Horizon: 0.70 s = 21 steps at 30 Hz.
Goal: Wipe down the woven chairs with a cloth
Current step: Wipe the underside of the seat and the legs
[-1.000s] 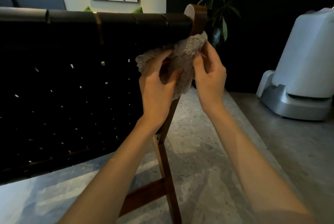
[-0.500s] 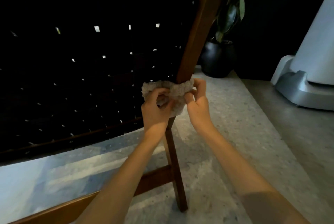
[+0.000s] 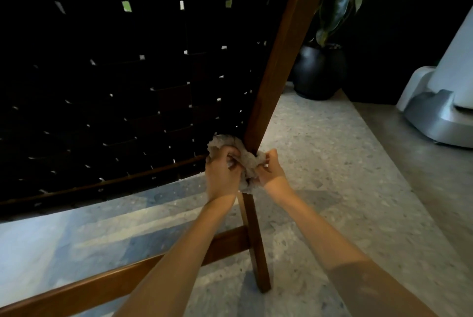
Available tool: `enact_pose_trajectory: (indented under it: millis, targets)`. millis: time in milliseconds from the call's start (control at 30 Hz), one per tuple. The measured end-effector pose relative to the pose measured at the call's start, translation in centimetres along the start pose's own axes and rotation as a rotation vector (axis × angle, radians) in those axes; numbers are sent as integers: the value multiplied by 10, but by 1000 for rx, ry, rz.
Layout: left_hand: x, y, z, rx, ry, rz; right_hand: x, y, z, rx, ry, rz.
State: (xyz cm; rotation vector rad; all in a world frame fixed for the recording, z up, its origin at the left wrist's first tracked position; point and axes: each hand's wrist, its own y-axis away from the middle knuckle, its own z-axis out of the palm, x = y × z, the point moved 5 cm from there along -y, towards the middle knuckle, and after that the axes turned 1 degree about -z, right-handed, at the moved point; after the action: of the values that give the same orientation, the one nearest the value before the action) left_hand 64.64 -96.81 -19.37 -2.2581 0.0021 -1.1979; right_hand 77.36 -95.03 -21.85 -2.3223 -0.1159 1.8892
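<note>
The cloth (image 3: 247,163), a pale nubbly rag, is bunched around the brown wooden upright (image 3: 276,73) of the woven chair (image 3: 128,91), just right of centre in the frame, at the height where the dark woven panel's bottom rail meets that upright. The left hand (image 3: 220,172) grips the cloth's left side with curled fingers. The right hand (image 3: 269,167) pinches its right side, so the two hands hold it wrapped round the post between them.

Judged from where the cloth sits, the wipe is partway down this side post. The stretch of leg below the hands, down to the foot at lower centre, looks yet to be covered, and so does the lower crossbar (image 3: 107,282) running to the bottom left. Whether the black weave filling the upper left has been wiped cannot be told; it is too dark to show dust or damp. Only this one chair is in view, so any others cannot be judged.

The chair stands on a speckled stone floor (image 3: 332,188). A dark plant pot (image 3: 317,73) sits at upper right, and a white-and-grey appliance (image 3: 440,117) at the right edge.
</note>
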Motion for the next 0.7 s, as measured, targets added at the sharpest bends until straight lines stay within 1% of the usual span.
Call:
enact_pose_trajectory:
  millis: [100,200,300,400,467,567,600,700]
  targets:
    - [-1,5,-3,-66,15,-46,2,11,-4,-23,55,24]
    - [0,15,-10,-194,15,-45,-3,30,-6,-80,147,2]
    - [-5,29,-34,-269,-13,8,-15,52,-1,-153,286,-66]
    - [-15,43,-69,-313,-37,123,-28,74,10,-226,382,-146]
    - [-28,53,-91,-378,-125,162,-32,85,22,-259,456,-178]
    - [-60,69,-123,-489,-365,121,-29,96,51,-355,487,-193]
    - [-71,74,-135,-511,-405,103,-26,100,63,-410,472,-176]
    - [-96,85,-170,-515,-407,46,-18,112,101,-553,400,-102]
